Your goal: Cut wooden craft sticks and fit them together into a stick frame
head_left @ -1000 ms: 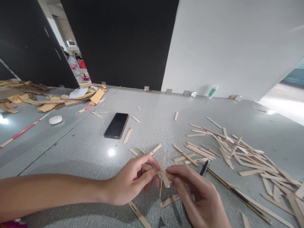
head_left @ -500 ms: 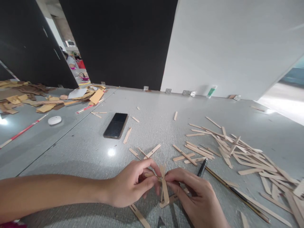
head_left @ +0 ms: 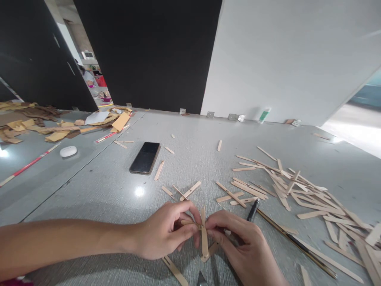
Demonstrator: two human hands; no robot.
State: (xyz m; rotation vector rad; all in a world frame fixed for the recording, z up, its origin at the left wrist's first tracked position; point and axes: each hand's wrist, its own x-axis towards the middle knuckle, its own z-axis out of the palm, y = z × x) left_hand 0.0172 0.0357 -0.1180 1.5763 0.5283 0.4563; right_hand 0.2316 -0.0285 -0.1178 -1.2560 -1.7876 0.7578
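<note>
Between my two hands is a small crossed piece of wooden craft sticks [head_left: 204, 242], one stick pointing down toward me. My left hand [head_left: 172, 230] pinches a stick of it between thumb and forefinger. From the other side, my right hand [head_left: 238, 236] grips the crossing with closed fingertips, which partly hide the joint. Below lies a slotted craft stick [head_left: 175, 272] on the table, near a dark pointed blade tip [head_left: 202, 279]. Crossed sticks [head_left: 190, 190] rest just beyond my left hand, and more slotted sticks [head_left: 230, 195] lie beyond my right.
A heap of craft sticks [head_left: 321, 206] spreads at right, beside a black pen [head_left: 253, 209] and a long dark-gold rod [head_left: 297, 242]. A phone [head_left: 145, 158] and a white earbud case [head_left: 68, 151] lie left. Torn cardboard [head_left: 59, 125] sits before the black panel [head_left: 149, 51].
The stick pointing toward me has turned slightly and now stands more upright in view. Both hands keep nearly the same place and grip.
</note>
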